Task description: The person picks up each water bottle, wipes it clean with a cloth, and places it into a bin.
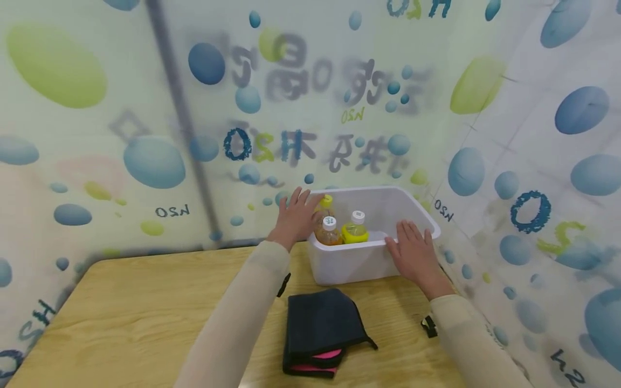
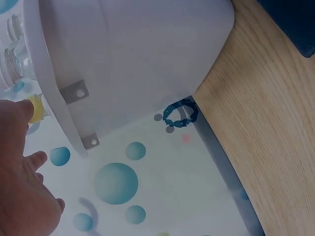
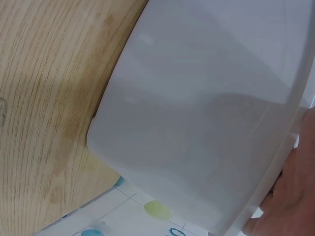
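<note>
A white plastic bin [image 1: 359, 264] stands against the back wall on the wooden table. Inside, at its left end, are a bottle with a yellow cap [image 1: 326, 201], a white-capped bottle of orange-brown liquid [image 1: 330, 233] and a white-capped bottle with a yellow label [image 1: 356, 229]. My left hand [image 1: 296, 215] is at the bin's left rim with fingers spread, its thumb right at the yellow cap [image 2: 37, 109]. Over the front rim near the right corner lies my right hand [image 1: 417, 253], its fingers extended. In the right wrist view its fingers [image 3: 285, 196] overlap the rim.
A folded black cloth-like item [image 1: 325, 318] with pink inner edges lies in front of the bin. The wooden table [image 1: 160, 312] extends to the left. Printed curtain walls [image 1: 121, 215] stand close behind and on the right.
</note>
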`<move>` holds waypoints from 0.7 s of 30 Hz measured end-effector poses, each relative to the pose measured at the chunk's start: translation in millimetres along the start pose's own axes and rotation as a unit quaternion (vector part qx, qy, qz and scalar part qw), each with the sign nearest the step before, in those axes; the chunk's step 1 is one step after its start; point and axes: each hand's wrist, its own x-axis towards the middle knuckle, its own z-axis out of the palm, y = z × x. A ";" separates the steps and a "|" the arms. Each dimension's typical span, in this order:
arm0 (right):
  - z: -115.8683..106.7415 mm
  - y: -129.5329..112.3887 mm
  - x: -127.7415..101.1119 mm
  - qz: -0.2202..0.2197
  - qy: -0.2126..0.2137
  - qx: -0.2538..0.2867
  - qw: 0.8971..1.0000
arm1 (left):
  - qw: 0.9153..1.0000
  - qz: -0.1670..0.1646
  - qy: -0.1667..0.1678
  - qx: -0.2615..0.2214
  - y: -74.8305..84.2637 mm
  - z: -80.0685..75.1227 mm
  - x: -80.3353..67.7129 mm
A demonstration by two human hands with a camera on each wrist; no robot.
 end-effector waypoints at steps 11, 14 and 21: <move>5.2 8.7 7.8 0.000 -0.003 0.000 1.000 | 1.000 0.004 0.024 -0.005 -28.2 0.7 -21.7; 3.5 13.7 5.4 -0.002 -0.004 0.003 1.000 | 1.000 0.003 0.028 0.014 -40.3 -0.2 -35.0; -1.4 27.5 0.9 -0.006 -0.008 0.011 1.000 | 0.999 -0.006 0.040 0.024 -83.8 3.5 -70.0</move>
